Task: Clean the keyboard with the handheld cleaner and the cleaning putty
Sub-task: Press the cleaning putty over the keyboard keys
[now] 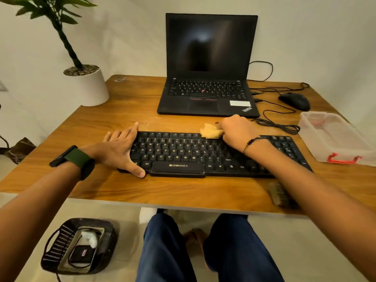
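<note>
Yellow cleaning putty (pixel 210 131) sits pinched in the right hand (pixel 237 132), pressed onto the upper key rows of the black keyboard (pixel 203 155) lying on the wooden worktop (pixel 101 184). The left hand (pixel 120 149) lies flat, fingers spread, steadying the keyboard's left end. Putty looks soft and tacky, so it should deform into gaps; best held by its upper lump and dabbed, not dragged. A brush-like cleaner (pixel 278 193) rests near the front edge, blurred.
</note>
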